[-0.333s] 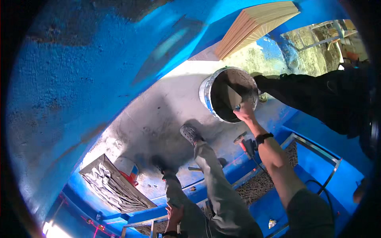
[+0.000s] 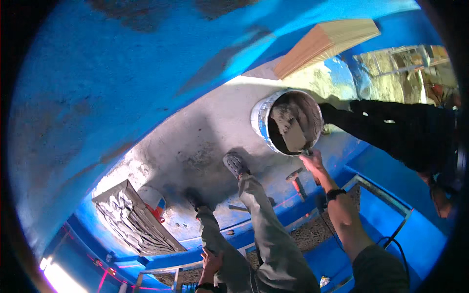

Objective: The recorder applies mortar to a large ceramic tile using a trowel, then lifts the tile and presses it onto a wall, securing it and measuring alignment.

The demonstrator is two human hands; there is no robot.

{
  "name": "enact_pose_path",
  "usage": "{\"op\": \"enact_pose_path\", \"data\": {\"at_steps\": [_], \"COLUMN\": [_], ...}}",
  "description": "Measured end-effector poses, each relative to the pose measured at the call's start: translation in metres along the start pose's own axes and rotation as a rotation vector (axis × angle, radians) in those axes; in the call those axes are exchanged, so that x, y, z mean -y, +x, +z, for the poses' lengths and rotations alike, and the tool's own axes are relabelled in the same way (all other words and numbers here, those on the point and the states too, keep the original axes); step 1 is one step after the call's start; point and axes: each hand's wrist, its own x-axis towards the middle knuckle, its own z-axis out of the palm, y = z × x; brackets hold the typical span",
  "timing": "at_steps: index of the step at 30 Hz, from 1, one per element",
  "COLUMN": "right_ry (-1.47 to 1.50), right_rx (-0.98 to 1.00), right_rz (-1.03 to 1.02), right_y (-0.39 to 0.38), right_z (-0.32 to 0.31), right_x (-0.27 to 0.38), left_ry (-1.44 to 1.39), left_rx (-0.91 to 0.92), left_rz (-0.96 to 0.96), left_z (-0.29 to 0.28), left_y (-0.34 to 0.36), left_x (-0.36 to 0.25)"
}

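My right hand (image 2: 313, 163) grips the handle of a trowel (image 2: 294, 136) at the near rim of a white bucket (image 2: 260, 121). The trowel's blade is inside the bucket, with grey mortar (image 2: 285, 113) heaped on and around it. My left hand (image 2: 211, 260) rests on my left thigh, its fingers lying apart on the grey trouser cloth. A panel spread with ridged mortar (image 2: 129, 217) leans at the lower left, beside a small white bucket (image 2: 151, 195) with red on it.
Blue wall (image 2: 122, 88) rises along the top left. Stacked pale boards (image 2: 325, 41) lie at the top. A co-worker's dark-clad leg (image 2: 386, 129) and hand (image 2: 439, 198) are at the right. A hammer (image 2: 297, 180), a cable (image 2: 400, 254) and a metal frame (image 2: 356, 178) lie below.
My right hand has moved down to the bucket's near rim. The trowel has turned, and a heap of mortar now shows on it. The co-worker's hand shows more at the right.
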Motion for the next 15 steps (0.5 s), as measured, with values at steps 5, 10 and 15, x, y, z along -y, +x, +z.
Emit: {"op": "enact_pose_path", "data": {"at_steps": [5, 10, 15], "right_ry": [0.009, -0.170, -0.197], "right_rx": [-0.121, -0.072, 0.049], "right_rz": [-0.102, -0.201, -0.315], "right_y": [-0.002, -0.055, -0.151], "right_z": [-0.018, -0.048, 0.041], "right_x": [-0.020, 0.052, 0.148], "left_ry": [-0.034, -0.274, -0.572], "left_rx": [-0.146, -0.154, -0.213], "left_rz": [0.133, -0.091, -0.326], "left_z": [0.036, -0.029, -0.039], "left_y": [0.025, 0.000, -0.005], "left_x": [0.061, -0.004, 0.017]}}
